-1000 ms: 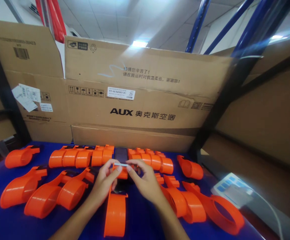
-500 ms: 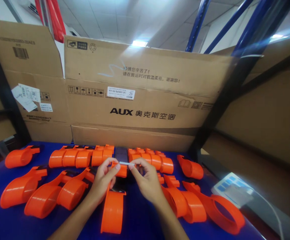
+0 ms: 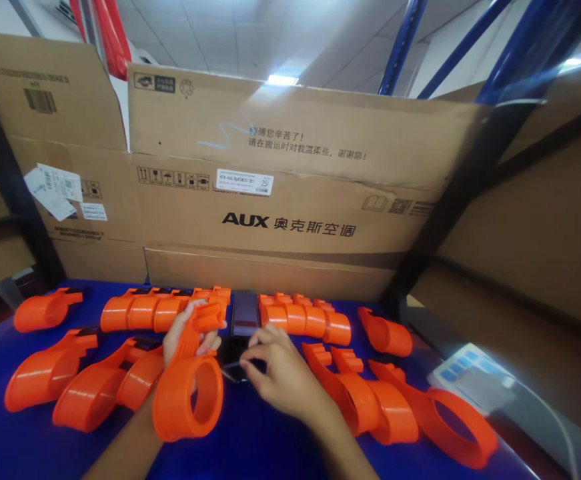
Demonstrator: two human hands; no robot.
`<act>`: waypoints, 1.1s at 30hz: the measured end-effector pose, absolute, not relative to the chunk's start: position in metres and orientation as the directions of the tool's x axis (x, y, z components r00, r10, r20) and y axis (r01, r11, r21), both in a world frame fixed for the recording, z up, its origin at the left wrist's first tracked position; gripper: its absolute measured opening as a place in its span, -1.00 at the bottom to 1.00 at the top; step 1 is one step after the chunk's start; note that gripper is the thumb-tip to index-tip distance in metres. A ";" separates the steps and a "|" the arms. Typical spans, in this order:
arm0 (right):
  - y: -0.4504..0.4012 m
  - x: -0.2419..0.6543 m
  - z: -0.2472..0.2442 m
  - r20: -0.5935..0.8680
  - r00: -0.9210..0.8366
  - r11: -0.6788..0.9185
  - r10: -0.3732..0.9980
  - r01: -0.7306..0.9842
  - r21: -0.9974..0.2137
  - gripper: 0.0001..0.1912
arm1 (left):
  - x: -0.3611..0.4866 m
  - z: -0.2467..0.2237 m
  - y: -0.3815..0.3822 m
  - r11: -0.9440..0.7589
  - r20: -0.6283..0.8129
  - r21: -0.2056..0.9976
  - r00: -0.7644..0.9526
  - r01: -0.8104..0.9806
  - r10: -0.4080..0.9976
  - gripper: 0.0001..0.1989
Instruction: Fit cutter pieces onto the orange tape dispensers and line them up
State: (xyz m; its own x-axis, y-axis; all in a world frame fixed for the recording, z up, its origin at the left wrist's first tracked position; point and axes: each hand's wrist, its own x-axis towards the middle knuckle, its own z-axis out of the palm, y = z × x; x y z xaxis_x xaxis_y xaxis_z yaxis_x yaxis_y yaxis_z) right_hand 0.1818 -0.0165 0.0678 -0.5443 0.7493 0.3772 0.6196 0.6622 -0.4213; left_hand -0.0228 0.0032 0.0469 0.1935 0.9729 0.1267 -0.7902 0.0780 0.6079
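Head view, L hand: L hand [image 3: 195, 333] grips held orange part [image 3: 187, 400]; fingers closed around upper, ribbed end, partly hidden behind it.
Held orange part: in L hand, L of ctr; ring end hangs low, opening toward cam, covers part of L wrist/forearm.
R hand: R hand [image 3: 277, 367] just R of dark dish [image 3: 235, 350]; fingers curled, thumb + index tips near each other; can't tell if they pinch anything.
Dark dish: partly behind R fingertips, contents v. hard to make out; thin pale streak near its front, can't tell if strip or rim.
Phone-like slab [image 3: 245, 313]: dark, beyond dish, btwn back rows; lower end near R fingers.
L orange rings [image 3: 90, 397]: front ones overlap; rightmost partly hidden by held orange part + L arm.
R orange rings [image 3: 395, 413]: overlap too, R of R forearm; big one nearest table's R edge.
Blue table [image 3: 280, 440]: bare patch btwn forearms, in front of dish; near edge cut off by frame, R edge slants to lower R.
Carton [image 3: 290, 200]: stands along back edge, AUX print; limits reach that way.
White panel [image 3: 473, 377]: R, beyond table edge, glare blurs detail.
Arms: both enter from bottom, angled inward; elbows out of frame.
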 end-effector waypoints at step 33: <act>-0.004 0.299 0.139 0.573 0.216 -0.016 0.790 0.943 -0.334 -0.42 | 0.006 0.019 0.010 -0.132 0.166 0.922 0.065 -0.363 0.984 -0.36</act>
State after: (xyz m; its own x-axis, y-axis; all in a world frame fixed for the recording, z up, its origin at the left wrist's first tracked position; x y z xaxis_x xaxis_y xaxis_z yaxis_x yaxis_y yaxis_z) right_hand 0.2994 -0.0039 0.1393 0.2160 0.7904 0.5732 0.9425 -0.0155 -0.3337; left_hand 0.0065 0.0099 0.0185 0.0646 0.9840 0.1661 -0.3629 -0.1319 0.9225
